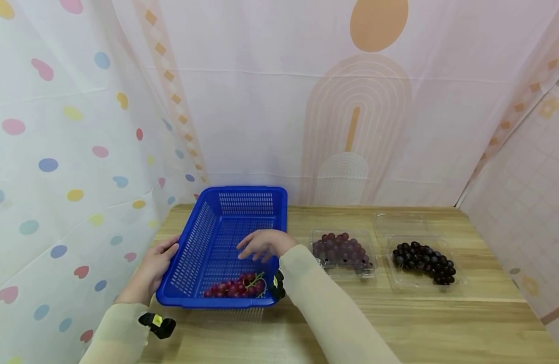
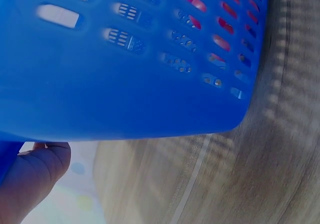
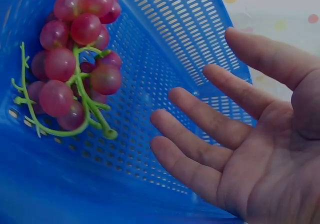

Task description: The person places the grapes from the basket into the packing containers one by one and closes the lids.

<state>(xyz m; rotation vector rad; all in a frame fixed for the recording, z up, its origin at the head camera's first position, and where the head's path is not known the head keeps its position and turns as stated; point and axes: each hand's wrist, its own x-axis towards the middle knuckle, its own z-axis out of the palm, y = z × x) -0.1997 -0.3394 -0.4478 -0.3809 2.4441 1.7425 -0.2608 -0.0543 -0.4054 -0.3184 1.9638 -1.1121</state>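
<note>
A blue basket (image 1: 224, 242) with perforated walls has its near end tilted toward the camera; a bunch of red grapes (image 1: 238, 286) with green stems lies at that end. My left hand (image 1: 153, 268) grips the basket's left rim; in the left wrist view part of this hand (image 2: 37, 179) shows beside the blue wall (image 2: 125, 99). Over the basket's right side is my right hand (image 1: 265, 242), fingers spread and holding nothing. The right wrist view shows its open palm (image 3: 250, 144) apart from the grapes (image 3: 75, 59).
On the wooden table (image 1: 352, 323), right of the basket, a clear plastic box (image 1: 370, 273) holds dark red grapes (image 1: 340, 250). Farther right, black grapes (image 1: 422, 260) lie in another clear box with its lid (image 1: 402, 222) raised open. Patterned curtains (image 1: 261, 101) hang behind and at both sides.
</note>
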